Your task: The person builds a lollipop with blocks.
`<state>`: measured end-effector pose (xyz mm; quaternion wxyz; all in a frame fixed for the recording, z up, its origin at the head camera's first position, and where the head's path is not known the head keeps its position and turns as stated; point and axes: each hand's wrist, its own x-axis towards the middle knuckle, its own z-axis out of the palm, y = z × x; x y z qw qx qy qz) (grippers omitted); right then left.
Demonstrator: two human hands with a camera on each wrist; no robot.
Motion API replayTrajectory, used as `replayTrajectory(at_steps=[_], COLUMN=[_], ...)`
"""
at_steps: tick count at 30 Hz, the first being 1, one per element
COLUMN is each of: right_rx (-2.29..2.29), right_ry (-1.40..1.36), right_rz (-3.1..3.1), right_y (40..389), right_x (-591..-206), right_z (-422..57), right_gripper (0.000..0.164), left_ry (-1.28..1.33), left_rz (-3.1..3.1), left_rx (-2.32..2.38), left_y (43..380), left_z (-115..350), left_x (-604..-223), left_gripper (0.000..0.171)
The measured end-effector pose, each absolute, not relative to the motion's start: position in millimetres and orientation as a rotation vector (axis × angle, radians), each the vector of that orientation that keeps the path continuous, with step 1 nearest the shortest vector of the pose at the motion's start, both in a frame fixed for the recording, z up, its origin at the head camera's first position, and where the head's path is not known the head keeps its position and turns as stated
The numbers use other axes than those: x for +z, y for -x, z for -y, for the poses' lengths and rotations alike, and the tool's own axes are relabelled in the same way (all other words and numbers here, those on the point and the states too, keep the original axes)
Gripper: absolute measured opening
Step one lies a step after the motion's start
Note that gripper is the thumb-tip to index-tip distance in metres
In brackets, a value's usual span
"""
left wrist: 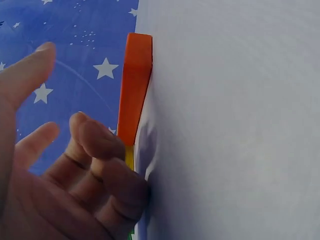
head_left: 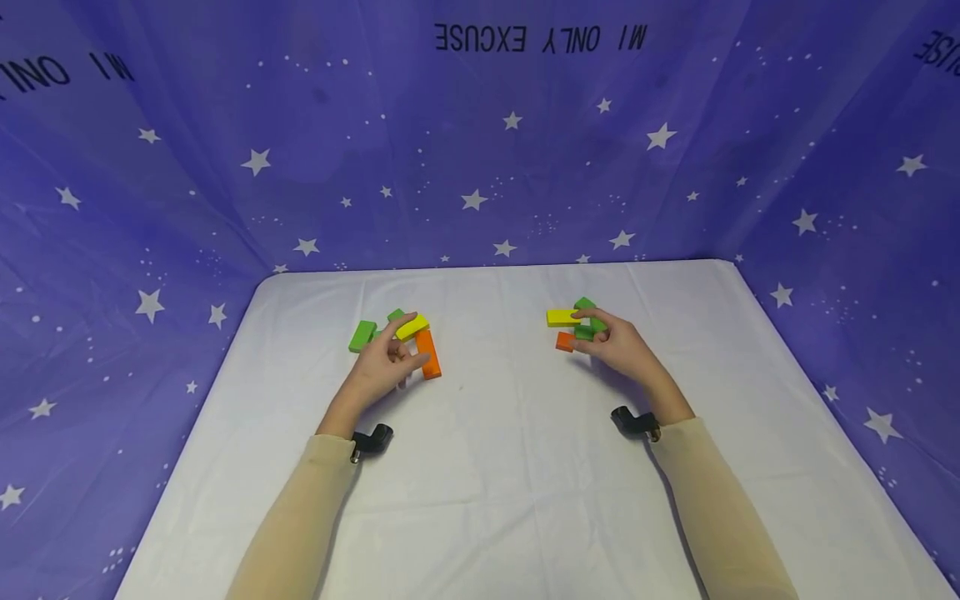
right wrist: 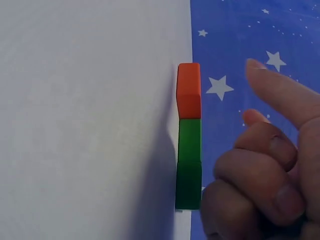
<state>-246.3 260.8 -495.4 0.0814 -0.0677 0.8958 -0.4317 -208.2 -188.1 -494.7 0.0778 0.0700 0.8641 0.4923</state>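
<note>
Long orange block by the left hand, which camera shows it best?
The left wrist view: the long orange block appears largest. The head view shows it smaller, partly behind the left hand; the right wrist view doesn't show it.

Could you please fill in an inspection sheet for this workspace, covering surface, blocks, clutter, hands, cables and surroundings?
Surface: white cloth, lightly creased.
Blocks, left group: left green blocks, left yellow block, orange block.
Blocks, right group: right yellow block, right green blocks, red-orange block.
Clutter: nothing seen.
Left hand: at the left group, no grip visible; contact unclear.
Right hand: at the right group, no grip visible; contact unclear.
Cables: nothing seen.
Surroundings: star-printed purple curtain at the back and both sides.
</note>
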Motion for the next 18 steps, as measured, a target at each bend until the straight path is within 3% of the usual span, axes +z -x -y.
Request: replayTrajectory(at_steps=[18], right_rx=[-1.155], right_ry=[0.155], right_rz=[-2.676], right_y=[247.7], right_x=[-504.3], right_z=[-256.8], right_gripper=[0.049], left_ry=[-0.225], left_rz=[-2.697], left_rx=[1.221], left_y=[206.7], left_z=[187.1], left_x=[-497.8], left_gripper=[0.071])
